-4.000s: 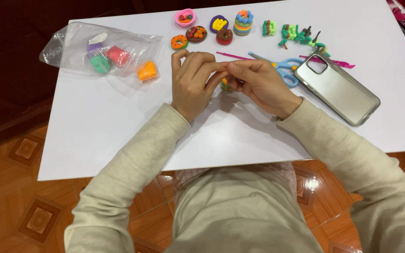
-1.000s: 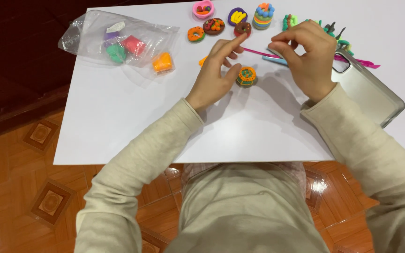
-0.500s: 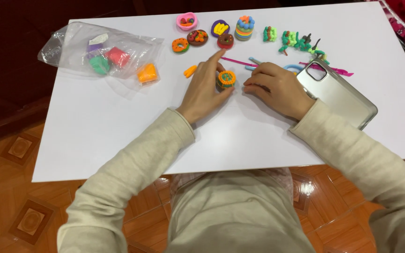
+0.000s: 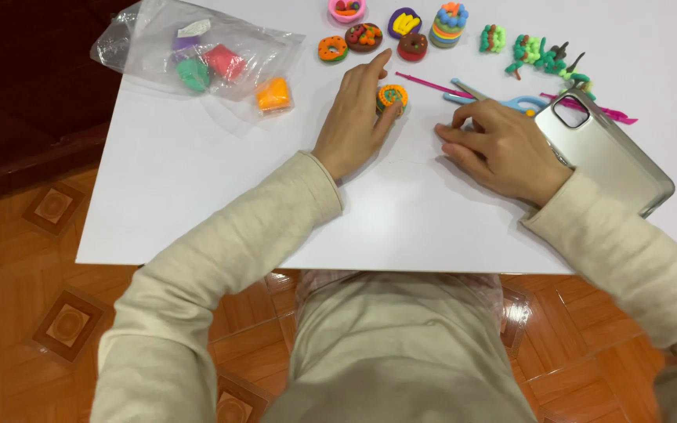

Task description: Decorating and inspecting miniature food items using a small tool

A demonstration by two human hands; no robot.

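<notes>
Left hand (image 4: 354,117), fingers loosely spread, touches a small round clay piece (image 4: 391,97).

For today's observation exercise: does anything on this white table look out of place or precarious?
The phone lies askew by the right hand, its lower corner near the white table edge. Otherwise the clay pieces sit orderly; nothing spilled.

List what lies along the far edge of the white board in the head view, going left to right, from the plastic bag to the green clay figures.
Plastic bag of clay blocks → orange ring donut → brown topped donut → purple piece with yellow strips → striped stacked tower → green clay figures.
</notes>
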